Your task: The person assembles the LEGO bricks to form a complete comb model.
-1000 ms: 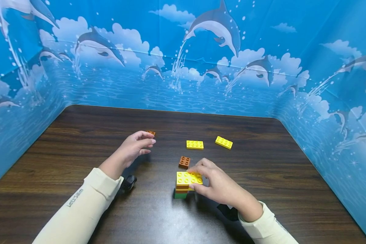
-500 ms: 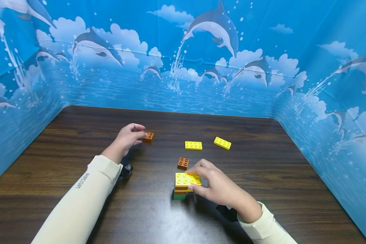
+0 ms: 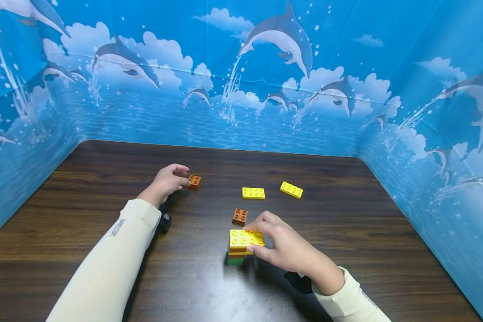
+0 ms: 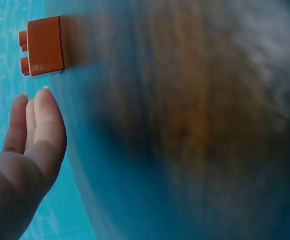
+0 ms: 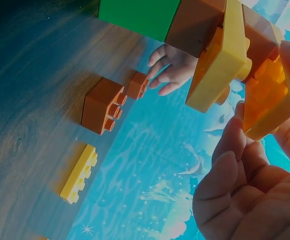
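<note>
My left hand (image 3: 167, 181) is at the far orange-brown toy brick (image 3: 194, 181), thumb tip overlapping its near edge in the head view. In the left wrist view that brick (image 4: 45, 46) stands just beyond the parted, loosely bent fingers (image 4: 49, 117). My right hand (image 3: 283, 243) pinches the top yellow brick (image 3: 238, 240) of a stack between thumb and fingers. From below, the right wrist view shows the stack as a green brick (image 5: 140, 15), a brown brick (image 5: 194, 25), a yellow plate (image 5: 214, 75), another brown brick (image 5: 259, 40) and the yellow top plate (image 5: 272, 100).
Behind the stack lies another brown brick (image 3: 239, 216). Farther back are a yellow plate (image 3: 253, 193) and a second, angled yellow plate (image 3: 291, 189). A dolphin-print curtain (image 3: 165, 112) surrounds the dark wooden table (image 3: 346, 214) at its back and sides.
My left hand has moved away and to the left, from in front of the far brown brick to its left side, uncovering it. The right hand keeps its hold on the stack.
</note>
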`<action>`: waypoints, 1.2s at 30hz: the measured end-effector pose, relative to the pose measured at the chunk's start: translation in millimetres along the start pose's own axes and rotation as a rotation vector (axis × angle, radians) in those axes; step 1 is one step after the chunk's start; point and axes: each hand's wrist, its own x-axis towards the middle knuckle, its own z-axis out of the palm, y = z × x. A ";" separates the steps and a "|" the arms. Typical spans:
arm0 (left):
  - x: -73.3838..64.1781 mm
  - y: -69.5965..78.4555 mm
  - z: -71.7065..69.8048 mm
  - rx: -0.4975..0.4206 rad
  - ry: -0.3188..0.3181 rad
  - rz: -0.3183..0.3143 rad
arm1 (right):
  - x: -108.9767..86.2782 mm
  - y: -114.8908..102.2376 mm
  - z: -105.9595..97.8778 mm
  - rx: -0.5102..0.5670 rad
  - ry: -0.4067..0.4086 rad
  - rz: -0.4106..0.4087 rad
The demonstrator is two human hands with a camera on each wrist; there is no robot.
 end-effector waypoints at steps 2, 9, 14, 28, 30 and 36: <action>3.5 -0.9 0.7 0.019 -0.004 0.002 | 0.2 0.2 -0.2 -0.004 0.001 -0.002; 12.9 -1.3 4.2 0.077 -0.025 -0.004 | 0.9 -0.1 -0.8 -0.004 -0.007 0.006; 16.6 -0.2 5.4 0.092 -0.031 -0.026 | 1.7 -0.4 -0.6 -0.008 -0.009 0.002; 25.6 3.2 11.7 0.212 -0.047 -0.057 | 1.9 1.1 -2.3 -0.009 -0.016 0.012; 25.7 3.3 12.3 0.218 -0.040 -0.060 | 1.8 1.3 -2.1 -0.012 -0.017 0.010; 25.6 3.6 15.1 0.227 -0.029 -0.054 | 1.3 1.4 -1.3 -0.014 -0.015 0.008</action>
